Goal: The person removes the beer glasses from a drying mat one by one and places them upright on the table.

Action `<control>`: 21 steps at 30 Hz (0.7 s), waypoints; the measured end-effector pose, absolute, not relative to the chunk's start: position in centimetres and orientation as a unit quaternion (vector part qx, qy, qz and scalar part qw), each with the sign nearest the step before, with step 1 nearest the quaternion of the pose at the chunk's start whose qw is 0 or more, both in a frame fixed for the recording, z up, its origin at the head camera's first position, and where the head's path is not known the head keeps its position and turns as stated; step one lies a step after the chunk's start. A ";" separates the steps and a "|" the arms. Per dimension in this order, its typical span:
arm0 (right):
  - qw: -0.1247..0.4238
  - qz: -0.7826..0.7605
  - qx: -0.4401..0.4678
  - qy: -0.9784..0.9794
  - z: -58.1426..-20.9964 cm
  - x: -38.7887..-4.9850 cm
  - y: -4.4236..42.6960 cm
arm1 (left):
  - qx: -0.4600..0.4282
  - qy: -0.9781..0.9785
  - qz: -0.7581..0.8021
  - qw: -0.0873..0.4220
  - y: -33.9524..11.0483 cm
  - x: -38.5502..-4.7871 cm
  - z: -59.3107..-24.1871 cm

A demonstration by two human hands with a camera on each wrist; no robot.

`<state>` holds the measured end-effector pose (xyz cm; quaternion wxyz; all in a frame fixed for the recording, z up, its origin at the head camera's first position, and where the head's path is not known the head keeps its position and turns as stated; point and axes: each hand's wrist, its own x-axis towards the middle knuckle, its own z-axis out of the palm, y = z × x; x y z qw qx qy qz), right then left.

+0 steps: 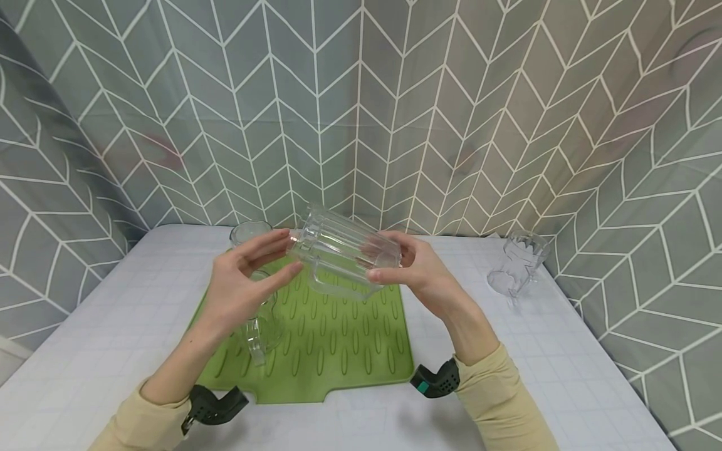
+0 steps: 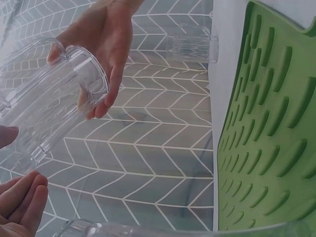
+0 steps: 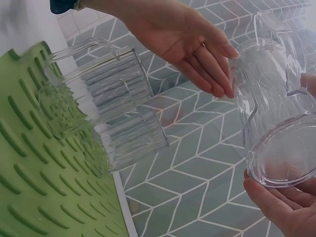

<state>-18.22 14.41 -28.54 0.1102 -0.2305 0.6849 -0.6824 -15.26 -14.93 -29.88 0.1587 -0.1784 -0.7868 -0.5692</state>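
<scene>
A clear ribbed glass mug is held tilted on its side in the air over a green ridged mat. Its handle hangs on the lower side. My right hand grips the base end, thumb in front and fingers behind, as the right wrist view also shows around the thick base. At the rim end, my left hand has its fingers extended, with the tips at the edge of the glass. Two more glass mugs stand at the mat's left side, the nearer mug partly hidden by my left hand and the farther mug behind it.
Another clear glass mug stands at the right of the white table. A grey curtain with white chevron lines hangs behind the table and along both sides.
</scene>
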 end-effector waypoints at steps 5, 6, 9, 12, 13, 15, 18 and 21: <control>0.110 -0.668 -0.230 0.699 -28.7 -18.2 14.3 | -0.184 -0.779 -0.575 0.167 -14.9 -15.3 -30.0; 0.111 -0.664 -0.229 0.704 -28.7 -18.2 14.2 | -0.185 -0.779 -0.575 0.169 -14.9 -15.3 -30.0; 0.111 -0.649 -0.233 0.716 -28.9 -18.2 14.1 | -0.188 -0.777 -0.576 0.169 -14.9 -15.3 -30.0; 0.115 -0.638 -0.238 0.723 -29.0 -18.3 13.8 | -0.187 -0.778 -0.577 0.165 -14.9 -15.3 -30.1; 0.116 -0.635 -0.239 0.725 -29.1 -18.3 13.8 | -0.186 -0.778 -0.578 0.163 -14.9 -15.3 -30.1; 0.121 -0.633 -0.241 0.726 -29.2 -18.3 13.5 | -0.186 -0.778 -0.579 0.158 -14.9 -15.3 -30.1; 0.134 -0.633 -0.241 0.723 -29.4 -18.2 13.2 | -0.186 -0.777 -0.583 0.151 -14.9 -15.3 -30.1; 0.148 -0.637 -0.243 0.716 -29.5 -18.2 13.0 | -0.186 -0.778 -0.583 0.141 -14.9 -15.3 -30.0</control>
